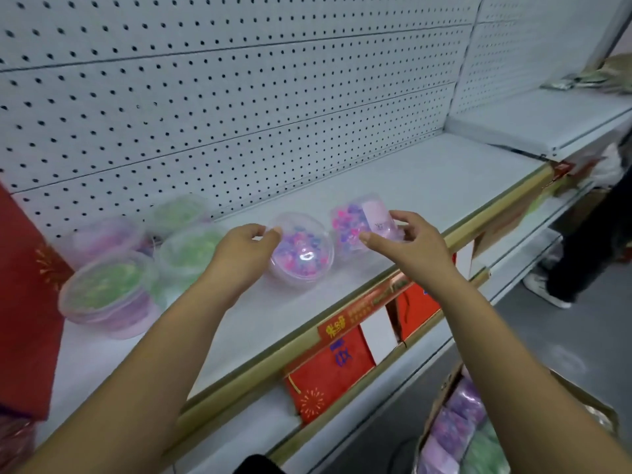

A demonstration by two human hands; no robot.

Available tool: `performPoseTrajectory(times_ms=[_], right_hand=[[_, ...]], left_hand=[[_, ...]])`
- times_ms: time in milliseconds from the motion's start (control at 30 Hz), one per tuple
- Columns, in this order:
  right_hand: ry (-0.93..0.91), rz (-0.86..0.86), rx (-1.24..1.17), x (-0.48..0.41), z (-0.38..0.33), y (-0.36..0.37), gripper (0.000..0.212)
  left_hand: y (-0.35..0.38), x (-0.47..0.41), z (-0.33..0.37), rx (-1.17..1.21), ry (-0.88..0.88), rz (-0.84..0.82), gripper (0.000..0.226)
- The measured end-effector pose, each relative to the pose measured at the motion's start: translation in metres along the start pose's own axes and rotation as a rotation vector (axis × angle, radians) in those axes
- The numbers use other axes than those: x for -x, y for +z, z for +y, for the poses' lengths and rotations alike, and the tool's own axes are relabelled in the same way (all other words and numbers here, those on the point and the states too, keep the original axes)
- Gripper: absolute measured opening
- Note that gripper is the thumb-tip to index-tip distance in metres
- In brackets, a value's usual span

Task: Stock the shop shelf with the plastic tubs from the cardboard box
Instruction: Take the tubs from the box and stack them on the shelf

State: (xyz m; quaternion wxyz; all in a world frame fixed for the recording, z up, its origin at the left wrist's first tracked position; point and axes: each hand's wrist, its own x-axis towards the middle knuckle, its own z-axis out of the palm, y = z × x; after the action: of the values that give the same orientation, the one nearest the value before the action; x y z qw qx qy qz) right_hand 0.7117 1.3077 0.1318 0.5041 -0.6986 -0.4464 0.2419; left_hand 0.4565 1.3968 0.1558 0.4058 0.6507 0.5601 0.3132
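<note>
White shelf under a pegboard: the left hand has curled fingertips at the left rim of a clear standing tub of pink-purple beads near the front edge, grip unclear. The right hand pinches a tilted tub just beside it. At left cluster green tubs; bare shelf runs right

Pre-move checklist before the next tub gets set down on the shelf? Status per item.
1. Right hand holds the tilted clear plastic tub of pink and purple beads: ok.
2. Held tub upright: not ok, tilted with its label toward the camera.
3. Left hand grips the round clear plastic tub of purple beads: cannot tell, fingers are at its rim.
4. Bare white shelf to the right of both tubs: ok.
5. Cardboard box has stock left: ok.
</note>
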Motion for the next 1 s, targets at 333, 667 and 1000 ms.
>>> performPoseTrajectory(times_ms=[333, 667, 1000], right_hand=[[0.065, -0.076, 0.205, -0.050, -0.003, -0.006, 0.078], [0.102, -0.153, 0.394, -0.102, -0.009, 0.002, 0.104], [-0.028, -0.076, 0.443, -0.122, -0.013, 0.024, 0.082]], left_hand=[[-0.003, -0.030, 0.008, -0.196, 0.127, -0.025, 0.054], [0.002, -0.037, 0.015, -0.482, 0.214, -0.168, 0.060], [-0.004, -0.067, 0.025, -0.592, 0.166, -0.203, 0.057]])
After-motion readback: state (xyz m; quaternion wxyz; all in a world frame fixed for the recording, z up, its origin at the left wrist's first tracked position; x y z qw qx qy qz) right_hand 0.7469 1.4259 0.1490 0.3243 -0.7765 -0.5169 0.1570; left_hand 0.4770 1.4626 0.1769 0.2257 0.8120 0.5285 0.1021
